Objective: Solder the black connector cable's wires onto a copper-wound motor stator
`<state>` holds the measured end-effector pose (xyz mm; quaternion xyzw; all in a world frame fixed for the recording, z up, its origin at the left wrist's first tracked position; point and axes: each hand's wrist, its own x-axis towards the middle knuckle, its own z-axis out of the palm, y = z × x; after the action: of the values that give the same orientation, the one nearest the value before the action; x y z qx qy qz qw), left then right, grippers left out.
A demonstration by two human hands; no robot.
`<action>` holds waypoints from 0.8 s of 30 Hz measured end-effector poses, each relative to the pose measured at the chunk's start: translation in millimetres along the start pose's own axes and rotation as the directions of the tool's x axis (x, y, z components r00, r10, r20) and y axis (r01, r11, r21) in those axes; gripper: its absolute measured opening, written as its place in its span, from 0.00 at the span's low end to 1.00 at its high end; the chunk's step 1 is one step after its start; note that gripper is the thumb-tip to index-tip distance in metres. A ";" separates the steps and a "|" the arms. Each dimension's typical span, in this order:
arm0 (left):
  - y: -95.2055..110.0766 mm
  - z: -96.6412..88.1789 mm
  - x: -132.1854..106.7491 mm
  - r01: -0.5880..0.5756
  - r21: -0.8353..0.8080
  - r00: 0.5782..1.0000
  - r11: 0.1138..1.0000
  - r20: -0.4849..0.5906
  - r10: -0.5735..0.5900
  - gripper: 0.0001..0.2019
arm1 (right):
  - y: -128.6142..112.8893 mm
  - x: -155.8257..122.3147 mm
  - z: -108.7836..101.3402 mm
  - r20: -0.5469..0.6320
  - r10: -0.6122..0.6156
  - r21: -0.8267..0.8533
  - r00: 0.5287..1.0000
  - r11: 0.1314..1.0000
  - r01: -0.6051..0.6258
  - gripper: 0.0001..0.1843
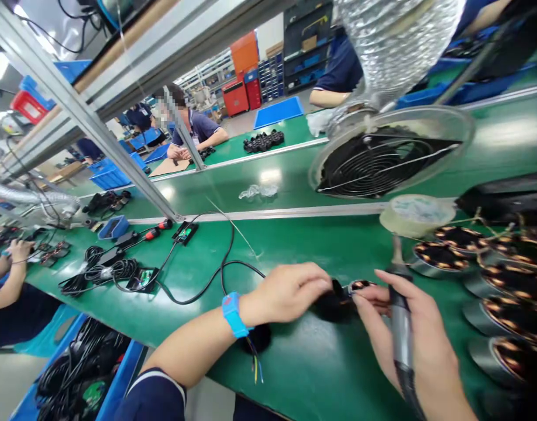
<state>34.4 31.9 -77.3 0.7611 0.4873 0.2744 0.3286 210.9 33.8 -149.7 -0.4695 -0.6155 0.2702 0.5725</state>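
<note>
My left hand (295,289), with a blue band at the wrist, is closed on a dark, rounded black part (334,304) that is blurred by motion. In my right hand (420,327) lies a grey soldering iron (400,327), its tip pointing away from me and its cord trailing towards me. The thumb and fingertips of this same hand pinch the edge of a small piece with copper windings (362,285), right beside the black part. Under my left wrist sits a black round part (257,338), with thin coloured wires (257,369) sticking out.
Several metal rings with copper windings (441,257) stand at the right. Behind them are a pale round tub (417,215) and a fume hood (382,164). Black cables (106,269) and circuit boards (143,279) lie left. A blue bin (132,362) stands below; co-workers sit opposite and left.
</note>
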 end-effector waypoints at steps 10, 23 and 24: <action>-6.3 13.3 6.1 0.181 -0.332 0.983 0.926 0.046 -0.175 0.05 | 2.6 -4.7 -2.4 0.027 0.014 0.021 1.000 1.000 -0.015 0.24; 6.1 5.7 16.8 0.190 -0.426 0.981 0.884 0.117 -0.154 0.06 | -4.2 -1.5 -0.1 0.020 0.107 0.350 0.994 0.931 -0.107 0.22; 9.1 5.9 12.9 0.193 -0.391 0.978 0.900 0.147 -0.146 0.07 | -3.5 -2.1 0.1 0.019 0.123 0.363 0.992 0.924 -0.121 0.23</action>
<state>48.6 39.7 -72.8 0.6461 0.4651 0.2954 0.5282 209.7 30.5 -147.6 -0.3934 -0.5234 0.4135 0.6327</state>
